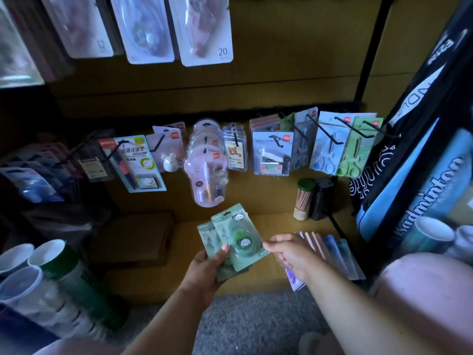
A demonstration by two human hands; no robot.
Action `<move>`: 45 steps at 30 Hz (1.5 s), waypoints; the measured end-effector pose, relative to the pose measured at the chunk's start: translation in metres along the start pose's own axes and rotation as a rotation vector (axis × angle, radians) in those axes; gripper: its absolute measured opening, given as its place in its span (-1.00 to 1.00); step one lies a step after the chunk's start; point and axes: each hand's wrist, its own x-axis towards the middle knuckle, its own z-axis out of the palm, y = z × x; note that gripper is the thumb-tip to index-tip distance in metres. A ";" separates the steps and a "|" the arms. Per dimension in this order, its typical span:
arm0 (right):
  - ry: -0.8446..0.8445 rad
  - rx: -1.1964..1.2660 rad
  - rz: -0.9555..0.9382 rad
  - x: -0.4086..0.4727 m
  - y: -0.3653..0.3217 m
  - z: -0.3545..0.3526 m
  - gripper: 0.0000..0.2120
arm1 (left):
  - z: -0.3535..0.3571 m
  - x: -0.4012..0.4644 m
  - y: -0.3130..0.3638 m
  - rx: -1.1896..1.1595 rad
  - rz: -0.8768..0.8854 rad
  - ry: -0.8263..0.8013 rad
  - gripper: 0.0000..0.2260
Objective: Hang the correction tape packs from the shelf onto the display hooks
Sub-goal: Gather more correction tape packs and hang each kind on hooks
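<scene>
My left hand (204, 270) grips a small stack of green correction tape packs (236, 239), thumb across their lower left. The front pack shows a green dispenser under clear plastic. My right hand (291, 254) pinches that front pack's right edge with its fingertips. More packs in pale purple, blue and green (332, 252) lie in a row on the wooden shelf (153, 280) behind my right hand. A row of black display hooks (304, 129) on the back panel carries other stationery.
Hanging from the hooks are carded pens, pink compass sets (207, 170), staplers (272, 155) and scissors (350, 147). A cylinder of pencils (303, 198) stands on the shelf. Shuttlecock tubes (38, 275) sit lower left. A badminton bag (414, 175) hangs at right.
</scene>
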 end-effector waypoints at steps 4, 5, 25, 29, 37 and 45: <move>-0.049 -0.042 -0.054 -0.014 -0.008 0.004 -0.84 | 0.008 -0.017 0.006 0.027 0.043 -0.053 -0.51; -0.054 -0.041 -0.068 -0.016 -0.010 0.005 -0.84 | 0.010 -0.020 0.008 0.033 0.060 -0.062 -0.52; -0.088 0.209 -0.319 -0.063 -0.080 0.055 -0.66 | 0.048 -0.071 0.077 0.052 0.350 -0.144 -0.57; -0.080 0.254 -0.365 -0.065 -0.093 0.055 -0.59 | 0.057 -0.076 0.086 -0.089 0.223 -0.290 -0.64; -0.105 0.312 -0.466 -0.066 -0.116 0.035 -0.65 | 0.084 -0.079 0.109 -0.202 0.138 -0.338 -0.68; -0.097 0.428 -0.506 -0.069 -0.138 0.012 -0.56 | 0.105 -0.078 0.130 -0.203 0.245 -0.315 -0.73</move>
